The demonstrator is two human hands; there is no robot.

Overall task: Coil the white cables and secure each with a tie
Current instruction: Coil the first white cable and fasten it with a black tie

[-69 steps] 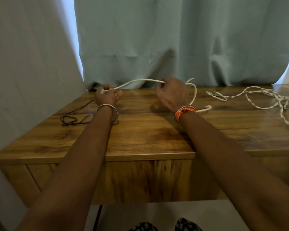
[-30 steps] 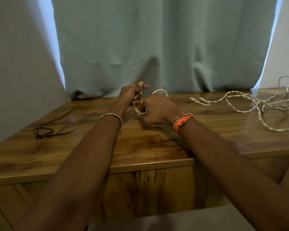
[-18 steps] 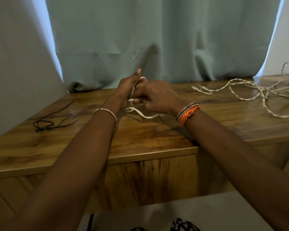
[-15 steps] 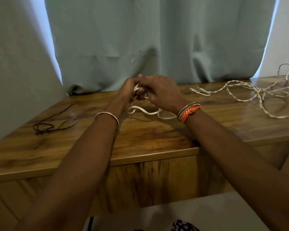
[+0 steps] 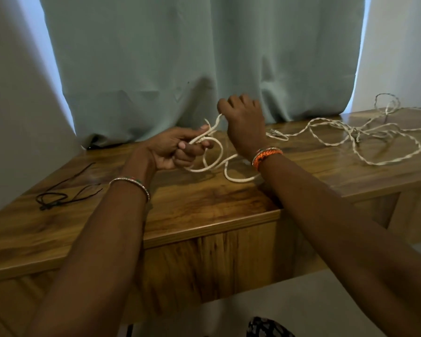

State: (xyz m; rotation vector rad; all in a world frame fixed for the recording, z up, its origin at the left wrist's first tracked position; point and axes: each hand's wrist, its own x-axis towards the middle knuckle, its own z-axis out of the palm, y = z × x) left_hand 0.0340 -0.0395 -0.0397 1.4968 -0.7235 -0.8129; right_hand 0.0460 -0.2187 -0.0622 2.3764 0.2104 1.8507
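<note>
Black and thin, a cord (image 5: 58, 197) lies in a small tangle on the left part of the glossy brown wooden surface (image 5: 204, 205), well apart from both hands. To its right the left hand (image 5: 178, 149) hovers over the middle of the surface, palm turned up and inward, a thin silver bangle (image 5: 131, 183) on its wrist. Its thumb and curled fingers grip several strands of a smooth white cable (image 5: 216, 164), which hangs from that grip in loose loops whose lowest curves rest on the wood between the two wrists. Just right of it and a little higher, the right hand (image 5: 246, 120) is raised in front of the pale green curtain (image 5: 192, 57), fingers curled in, pinching one end of the same white cable so that a short stretch runs slanting down to the left hand. An orange braided wristband (image 5: 266, 154) sits on the right wrist. Farther right, a second, twisted white cable (image 5: 365, 139) sprawls uncoiled across the far right part of the surface, with one loop standing up near the curtain's edge. At the near bottom edge, a patch of black-and-white patterned fabric (image 5: 265, 328) shows below the surface.
</note>
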